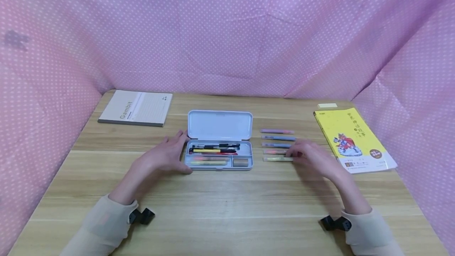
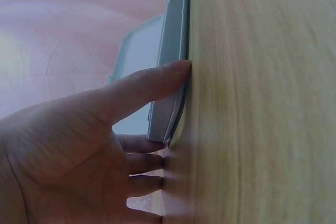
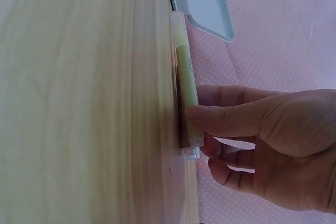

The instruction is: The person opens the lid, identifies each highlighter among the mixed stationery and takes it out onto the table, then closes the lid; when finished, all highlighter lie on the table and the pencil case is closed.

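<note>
The left hand (image 1: 162, 156) is touching the left end of the pencil case (image 1: 220, 125), its fingers standing apart. Right of the case, the right hand (image 1: 313, 157) is clamping its fingers on a yellow marker (image 3: 187, 77), which is perhaps resting on the table (image 1: 220, 212). Behind, four other markers (image 1: 278, 138) are lying. Farther left, a notebook (image 1: 149, 108) is lying.

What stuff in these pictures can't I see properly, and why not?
- Right end of the pink marker: head view, hidden by the right hand.
- One end of the pen case: left wrist view, cut off by the top edge.
- Smallest print on the yellow book: head view, too small.
- Lettering on the yellow marker: right wrist view, too small and blurry.
</note>
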A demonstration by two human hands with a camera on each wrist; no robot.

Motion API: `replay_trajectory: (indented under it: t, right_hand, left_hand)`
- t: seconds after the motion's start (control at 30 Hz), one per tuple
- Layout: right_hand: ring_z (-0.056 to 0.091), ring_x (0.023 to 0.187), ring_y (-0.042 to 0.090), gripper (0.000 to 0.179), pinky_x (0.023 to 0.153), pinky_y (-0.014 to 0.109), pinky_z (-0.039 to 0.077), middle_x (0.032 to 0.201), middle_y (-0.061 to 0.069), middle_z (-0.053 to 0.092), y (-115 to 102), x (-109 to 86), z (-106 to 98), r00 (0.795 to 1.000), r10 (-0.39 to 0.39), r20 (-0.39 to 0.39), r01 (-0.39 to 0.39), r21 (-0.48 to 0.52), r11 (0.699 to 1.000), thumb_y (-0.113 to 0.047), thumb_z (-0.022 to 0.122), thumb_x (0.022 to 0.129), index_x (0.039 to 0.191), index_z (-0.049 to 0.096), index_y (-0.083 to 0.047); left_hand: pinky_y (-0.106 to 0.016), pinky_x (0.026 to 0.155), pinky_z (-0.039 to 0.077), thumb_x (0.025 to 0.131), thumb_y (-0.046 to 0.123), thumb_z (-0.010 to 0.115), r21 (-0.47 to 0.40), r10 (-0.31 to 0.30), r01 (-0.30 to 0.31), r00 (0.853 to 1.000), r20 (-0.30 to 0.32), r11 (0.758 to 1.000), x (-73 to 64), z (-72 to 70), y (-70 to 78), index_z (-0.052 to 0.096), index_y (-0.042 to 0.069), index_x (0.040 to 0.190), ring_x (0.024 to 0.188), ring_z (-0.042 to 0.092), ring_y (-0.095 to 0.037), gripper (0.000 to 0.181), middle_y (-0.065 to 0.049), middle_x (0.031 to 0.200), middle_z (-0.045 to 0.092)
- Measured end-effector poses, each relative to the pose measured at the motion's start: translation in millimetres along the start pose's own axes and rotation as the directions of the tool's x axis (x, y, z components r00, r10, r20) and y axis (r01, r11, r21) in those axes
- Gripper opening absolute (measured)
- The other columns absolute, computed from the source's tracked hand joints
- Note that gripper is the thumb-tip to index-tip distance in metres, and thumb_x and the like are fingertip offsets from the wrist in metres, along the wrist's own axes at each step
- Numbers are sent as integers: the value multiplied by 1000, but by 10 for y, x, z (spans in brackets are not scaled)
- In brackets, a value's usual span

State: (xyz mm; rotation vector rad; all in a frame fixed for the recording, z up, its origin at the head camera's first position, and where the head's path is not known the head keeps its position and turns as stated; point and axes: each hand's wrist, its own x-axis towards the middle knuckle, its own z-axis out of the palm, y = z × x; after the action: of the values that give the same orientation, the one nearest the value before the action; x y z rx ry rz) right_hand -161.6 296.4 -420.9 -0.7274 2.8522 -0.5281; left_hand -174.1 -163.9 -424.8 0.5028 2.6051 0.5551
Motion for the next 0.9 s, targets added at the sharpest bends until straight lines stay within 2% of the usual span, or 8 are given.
replay_trajectory:
  t: [0.5, 0.9]
  right_hand:
    - [71, 97, 18, 22, 85, 45, 61, 103, -1, 75, -13, 4, 21, 999, 36, 17, -35, -38, 999, -2, 75, 90, 99, 78, -21]
    - [72, 95, 17, 22, 84, 45, 62, 103, -1, 76, -22, 3, 20, 998, 61, 26, -60, -26, 998, -3, 78, 87, 98, 79, -22]
  left_hand:
    - [-70, 127, 14, 73, 44, 87, -3, 3, -3, 1000, -9, 1000, -5, -5, 0, 25, -4, 157, 154, 21, -54, 115, -38, 165, 17]
    - [-69, 127, 14, 75, 46, 85, 14, -8, 8, 1000, 6, 1000, -3, 6, -12, 19, -2, 160, 155, 21, -53, 118, -37, 166, 16]
